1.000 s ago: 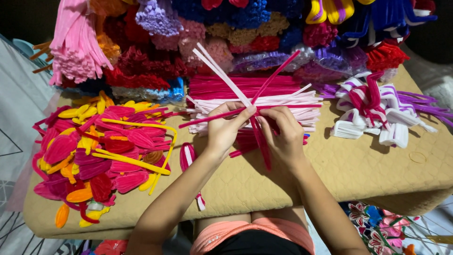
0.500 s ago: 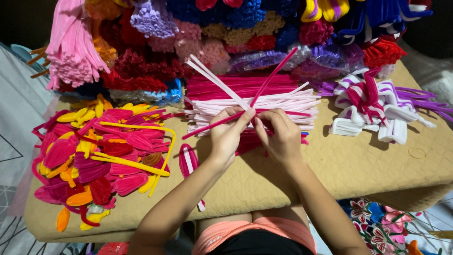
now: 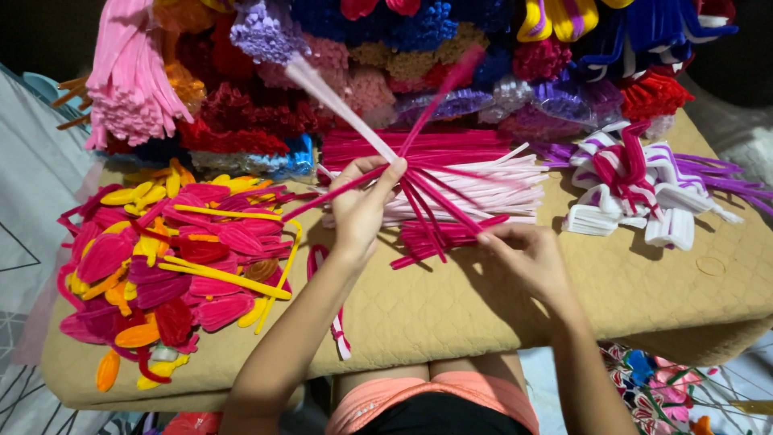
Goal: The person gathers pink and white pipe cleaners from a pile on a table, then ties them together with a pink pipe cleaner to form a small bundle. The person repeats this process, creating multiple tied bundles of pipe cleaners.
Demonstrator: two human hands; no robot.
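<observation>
Item: bunch of pipe cleaners (image 3: 403, 173), fuzzy wire stems in deep pink with a few pale pink-white ones. Pinched at one crossing point, the stems fan out like spokes: a pale one toward 11 o'clock, a blurred pink one toward 1 o'clock, several toward 5 o'clock, one long stem toward 8 o'clock.

Location: just above table centre, over the flat stack of pink and white stems (image 3: 475, 173).

Left hand (image 3: 362, 205): fingers closed tight on the crossing point.

Right hand (image 3: 527, 258): at 4 o'clock of the bunch, fingertips narrowed on the lower stem ends.

Surroundings: tan quilted table (image 3: 483, 314); heap of pink, red and yellow petal shapes (image 3: 173, 266) at 9 o'clock; white, pink and purple folded bows (image 3: 636, 189) at 3 o'clock; mixed coloured bundles (image 3: 386, 56) along 12 o'clock.
</observation>
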